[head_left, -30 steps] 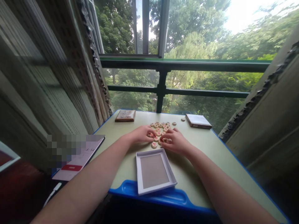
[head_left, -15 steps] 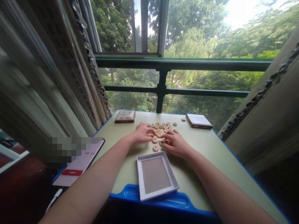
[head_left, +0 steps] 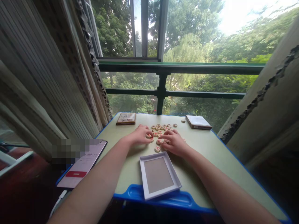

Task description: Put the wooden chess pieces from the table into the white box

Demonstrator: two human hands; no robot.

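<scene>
Several round wooden pieces with red or dark characters lie bunched on the pale green table (head_left: 198,168). My left hand (head_left: 140,135) is at the left side of the bunch, its fingers apart and curved over a red-marked piece (head_left: 148,136). On the right side my right hand (head_left: 173,142) rests low over other pieces, fingers spread, its palm hiding some of them. One red-marked piece (head_left: 157,149) lies nearest me, just beyond an open white box tray (head_left: 160,174) with a grey-brown bottom.
A wooden box (head_left: 126,119) stands at the back left and a white-topped box (head_left: 198,122) at the back right. Near it lies a lone piece (head_left: 183,121). A phone (head_left: 81,165) is at the left edge. Curtains flank both sides.
The view has shifted slightly. Pieces between my hands have moved a little; one near the middle now lies closer to my right hand. Both hands remain over the bunch.
</scene>
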